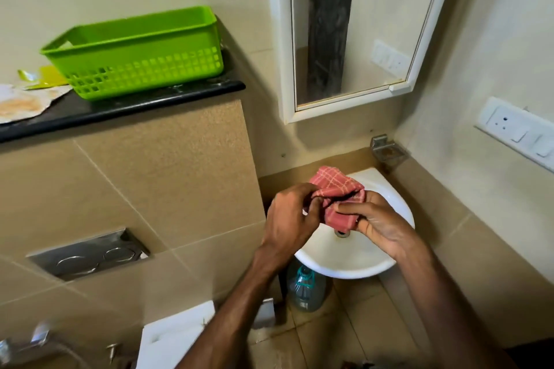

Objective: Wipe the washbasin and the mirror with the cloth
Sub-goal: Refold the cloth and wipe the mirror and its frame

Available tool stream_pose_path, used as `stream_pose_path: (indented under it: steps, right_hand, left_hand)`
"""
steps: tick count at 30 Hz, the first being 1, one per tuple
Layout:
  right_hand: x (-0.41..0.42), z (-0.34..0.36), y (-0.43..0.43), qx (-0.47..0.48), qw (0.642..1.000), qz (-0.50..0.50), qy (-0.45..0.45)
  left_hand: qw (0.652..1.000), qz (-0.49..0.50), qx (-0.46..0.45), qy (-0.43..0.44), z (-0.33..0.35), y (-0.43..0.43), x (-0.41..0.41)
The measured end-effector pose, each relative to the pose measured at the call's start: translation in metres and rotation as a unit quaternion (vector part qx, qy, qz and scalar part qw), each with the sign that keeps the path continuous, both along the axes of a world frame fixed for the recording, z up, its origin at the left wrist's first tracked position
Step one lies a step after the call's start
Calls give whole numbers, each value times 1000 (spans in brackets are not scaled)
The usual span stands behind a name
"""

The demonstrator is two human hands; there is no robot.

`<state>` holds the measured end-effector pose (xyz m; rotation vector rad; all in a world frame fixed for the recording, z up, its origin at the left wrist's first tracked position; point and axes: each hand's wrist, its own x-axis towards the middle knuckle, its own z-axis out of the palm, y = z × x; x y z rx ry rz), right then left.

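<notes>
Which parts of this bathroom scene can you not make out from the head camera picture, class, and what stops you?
- Tap: the cloth and both hands, left and right, cover the back of the basin.
- Drain: half hidden by the right hand.
- Mirror: its top is cut off by the upper edge.
- Basket: contents hidden by its wall.
- Bottle under the basin: blurred, partly hidden by the rim.

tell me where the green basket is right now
In the head view the green basket sits upper left on the black ledge, left of the mirror and above the washbasin.
</notes>
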<state>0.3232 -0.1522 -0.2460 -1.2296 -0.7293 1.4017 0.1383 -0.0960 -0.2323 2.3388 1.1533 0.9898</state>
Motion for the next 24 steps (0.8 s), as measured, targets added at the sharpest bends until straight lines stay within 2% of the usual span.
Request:
stream_pose_path:
  steps: [4, 9, 13, 15, 19, 24]
  right_hand:
    - [11, 10, 7, -3, 991, -70, -115]
    - [40, 22, 20, 27, 951, -126, -281]
    - [63, 42, 40, 98, 951, -148, -254]
    - [73, 35, 57, 77, 951, -159, -254]
    - [71, 5, 84, -3, 940, -165, -299]
    - [29, 5, 91, 99, 913, -99, -383]
  left_hand:
    - [995, 32, -75, -54, 16, 14, 9]
    - [982, 58, -154, -87, 19, 36, 17]
    - [939, 65, -290, -174, 11, 65, 18]
    - [920, 80, -334, -189, 7, 74, 21]
    - [940, 144, -291, -109, -1, 85, 37]
    - [960, 161, -218, -73, 13, 81, 66]
